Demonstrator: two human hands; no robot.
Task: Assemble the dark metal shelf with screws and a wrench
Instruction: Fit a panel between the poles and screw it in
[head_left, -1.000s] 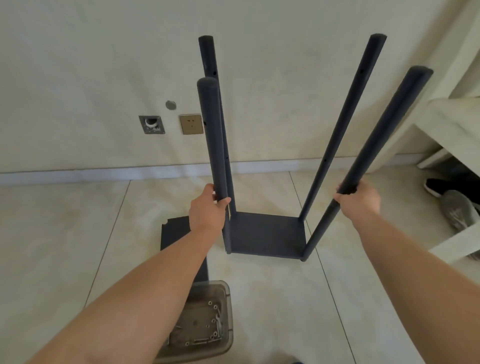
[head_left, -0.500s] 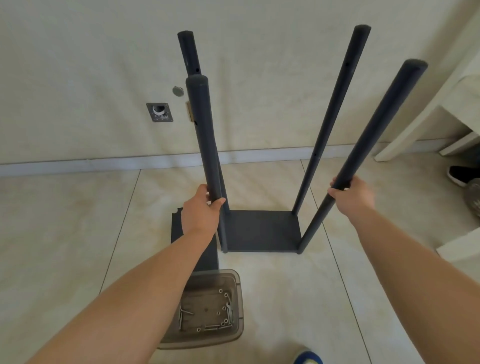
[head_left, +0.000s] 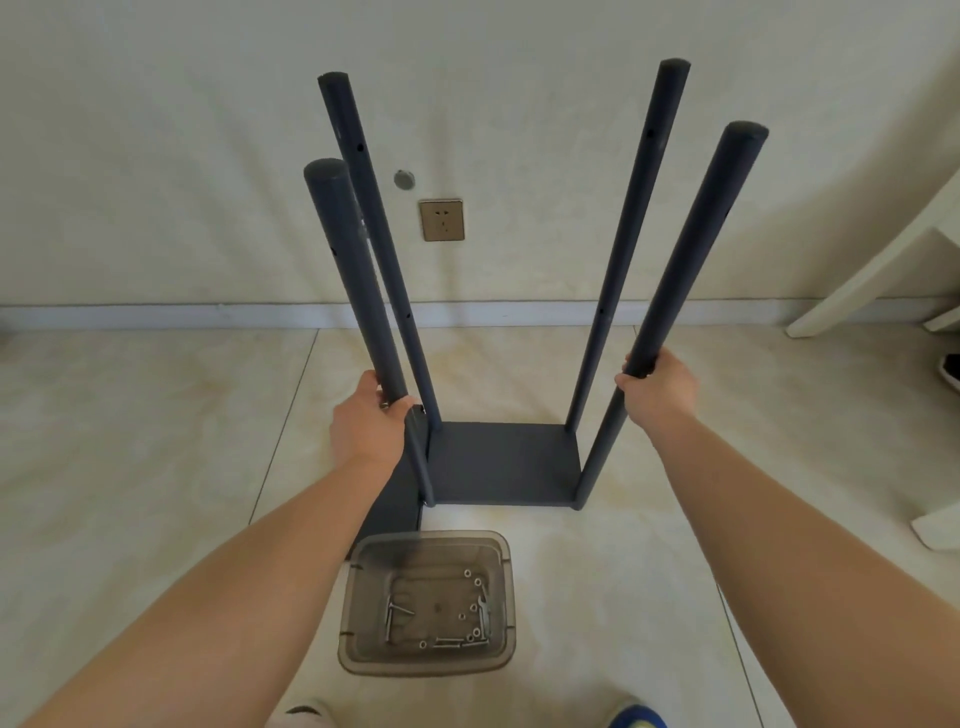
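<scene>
The dark metal shelf frame stands on the tiled floor: a flat bottom panel (head_left: 504, 462) with several upright round posts. My left hand (head_left: 370, 423) grips the near left post (head_left: 353, 280) low down. My right hand (head_left: 657, 387) grips the near right post (head_left: 696, 249) at about the same height. The two far posts (head_left: 631, 234) rise behind, with small screw holes showing. A second dark panel (head_left: 397, 499) lies flat on the floor, partly hidden behind my left forearm. A smoky plastic box (head_left: 358, 613) in front of the shelf holds loose screws (head_left: 447, 644) and a small wrench (head_left: 484, 616).
A wall with a white baseboard (head_left: 156, 316) runs close behind the shelf, with a socket plate (head_left: 441, 220) on it. White furniture legs (head_left: 852, 291) stand at the right, a dark shoe (head_left: 951, 366) beside them. My shoe tips (head_left: 636, 719) show at the bottom edge.
The view has swung so the shelf now sits centred, with the box fully in sight. Both hands keep their grip on the near posts; the frame looks squarer to me than before.
</scene>
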